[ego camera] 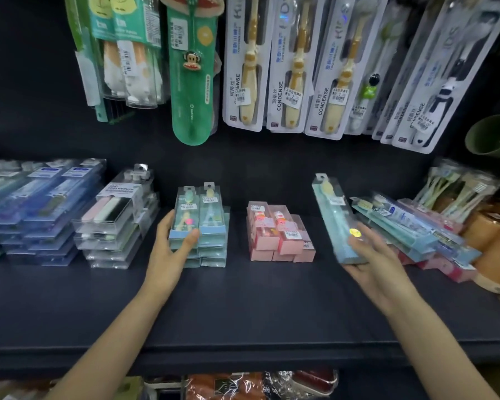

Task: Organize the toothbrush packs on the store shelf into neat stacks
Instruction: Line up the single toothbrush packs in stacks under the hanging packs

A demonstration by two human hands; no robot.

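Two hands work the dark shelf (257, 298): the right hand (370, 255) grips a long teal toothbrush pack (334, 220), fingers curled under its near end, tilted above the shelf beside a loose heap of packs (410, 226) (some pink ones underneath). The left hand (171, 249) clasps the blue stack (199, 226), thumb on top, with pink boxes (280, 232) between the two.

Two hands (171, 249); five shelf stacks (198, 226); one loose heap (416, 229).
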